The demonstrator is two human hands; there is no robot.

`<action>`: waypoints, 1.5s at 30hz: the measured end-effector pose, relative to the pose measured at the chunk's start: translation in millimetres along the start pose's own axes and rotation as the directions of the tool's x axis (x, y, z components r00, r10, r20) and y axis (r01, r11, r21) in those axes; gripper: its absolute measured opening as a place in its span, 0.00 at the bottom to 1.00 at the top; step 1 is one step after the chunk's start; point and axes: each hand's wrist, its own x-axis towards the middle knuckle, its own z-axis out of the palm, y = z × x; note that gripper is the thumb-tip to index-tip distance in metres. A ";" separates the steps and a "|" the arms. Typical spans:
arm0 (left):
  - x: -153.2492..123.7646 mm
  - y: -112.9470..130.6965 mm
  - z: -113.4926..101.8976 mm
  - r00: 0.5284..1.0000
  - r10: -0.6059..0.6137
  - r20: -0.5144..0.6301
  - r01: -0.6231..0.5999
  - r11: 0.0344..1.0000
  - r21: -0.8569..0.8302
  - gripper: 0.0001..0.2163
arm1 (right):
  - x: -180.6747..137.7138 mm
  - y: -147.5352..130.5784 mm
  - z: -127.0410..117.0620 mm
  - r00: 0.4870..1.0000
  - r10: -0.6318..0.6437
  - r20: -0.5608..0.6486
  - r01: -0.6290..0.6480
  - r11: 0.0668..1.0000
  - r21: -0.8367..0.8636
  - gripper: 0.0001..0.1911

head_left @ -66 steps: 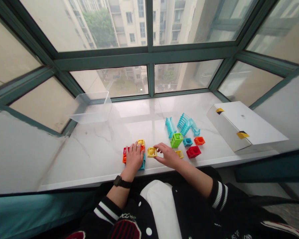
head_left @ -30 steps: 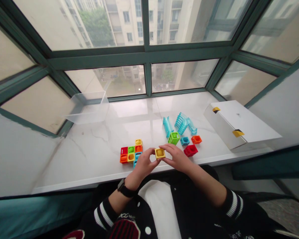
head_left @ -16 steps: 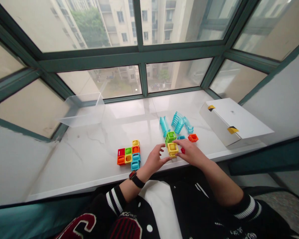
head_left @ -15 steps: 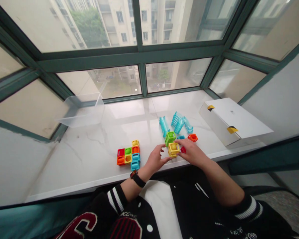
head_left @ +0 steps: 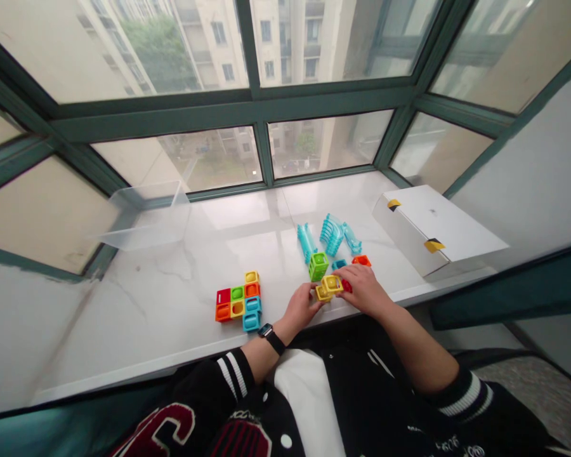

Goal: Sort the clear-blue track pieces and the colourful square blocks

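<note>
Two yellow cube blocks are between my hands, offset from each other. My left hand (head_left: 301, 309) has its fingertips closed on the lower yellow block (head_left: 322, 294). The upper yellow block (head_left: 332, 284), slightly to the right, is pinched by my right hand (head_left: 365, 291). Whether the two blocks still touch, I cannot tell. A red piece (head_left: 346, 285) shows beside my right fingers, partly hidden. Just behind the yellow blocks stands a green block (head_left: 318, 266), taller than it is wide. A blue piece (head_left: 339, 264) and an orange-red block (head_left: 361, 261) lie beyond my right hand.
Left of my hands lies a flat group of colourful blocks (head_left: 238, 302). Clear turquoise track pieces (head_left: 332, 235) rest farther back. A transparent bin (head_left: 147, 231) stands at back left, a white box (head_left: 450, 225) at right. The white sill (head_left: 137, 330) ends near my body.
The yellow blocks, stacked in line before, are now shifted apart sideways, the upper one to the right. My left fingers have closed onto the lower one. The view has shifted slightly.
</note>
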 end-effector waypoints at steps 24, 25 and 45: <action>-0.4 -0.4 -1.2 0.999 -0.033 -0.007 0.033 0.998 -0.054 0.20 | 7.4 -8.0 21.3 0.997 -0.028 0.076 0.034 0.996 -0.079 0.21; -0.6 -1.0 -0.9 0.999 -0.030 -0.010 0.030 0.998 -0.055 0.20 | 7.5 -7.8 22.0 0.996 -0.029 0.079 0.036 0.996 -0.079 0.21; -1.1 -0.4 -1.9 0.999 -0.039 -0.004 0.039 0.999 -0.035 0.19 | 3.6 -2.4 29.1 0.998 -0.033 0.060 0.037 0.997 -0.074 0.21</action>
